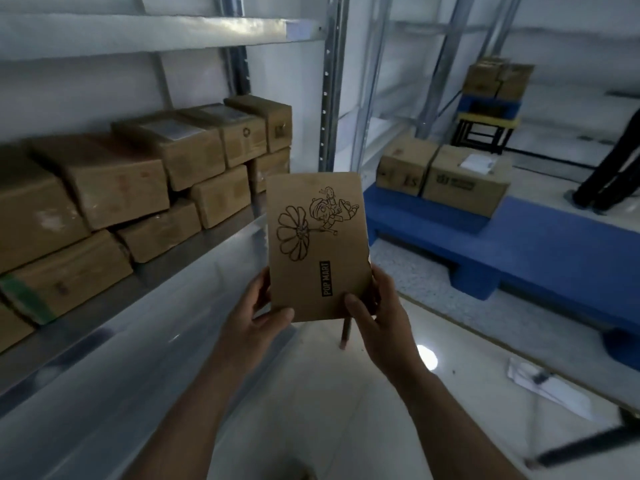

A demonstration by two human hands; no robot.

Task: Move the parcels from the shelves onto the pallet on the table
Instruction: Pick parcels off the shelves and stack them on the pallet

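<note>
Gripping a flat brown parcel [317, 247] by its lower corners, the left hand [254, 320] and right hand [379, 315] hold it upright in mid-air, thumbs on its printed face. Stacked boxes [138, 188] fill the shelf [114, 306] to the left. Two boxes [440, 176] sit on the blue pallet [540, 244] on the surface [485, 327] to the right.

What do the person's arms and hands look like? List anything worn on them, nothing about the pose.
Both forearms are bare as far as the head view shows: no sleeves, cuffs or gloves. The left hand and right hand show no ring, and neither wrist shows a watch or band. No markings are visible on either arm. The picture is dim and slightly blurred, so small details could be missed.
</note>
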